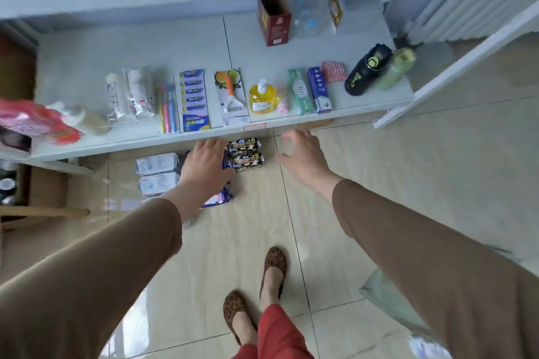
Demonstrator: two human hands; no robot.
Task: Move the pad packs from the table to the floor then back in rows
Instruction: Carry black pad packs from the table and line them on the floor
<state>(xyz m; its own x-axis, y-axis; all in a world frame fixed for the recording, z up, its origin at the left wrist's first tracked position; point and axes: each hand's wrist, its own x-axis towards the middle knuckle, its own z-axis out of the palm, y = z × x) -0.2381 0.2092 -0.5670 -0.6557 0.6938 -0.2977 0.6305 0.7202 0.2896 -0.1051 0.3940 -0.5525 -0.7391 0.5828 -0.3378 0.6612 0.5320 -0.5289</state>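
Pad packs lie in rows on the tiled floor under the front edge of the table. Two white packs are on the left, two black packs on the right. Between them sit blue-purple packs, mostly hidden by my left hand, which rests on top of them with fingers spread. My right hand hovers to the right of the black packs, fingers relaxed, holding nothing.
The table carries toothbrushes, a razor card, a peeler, a yellow soap bottle, toothpaste boxes and a black bottle. Pink packs lie at its left end. My feet stand on the floor tiles.
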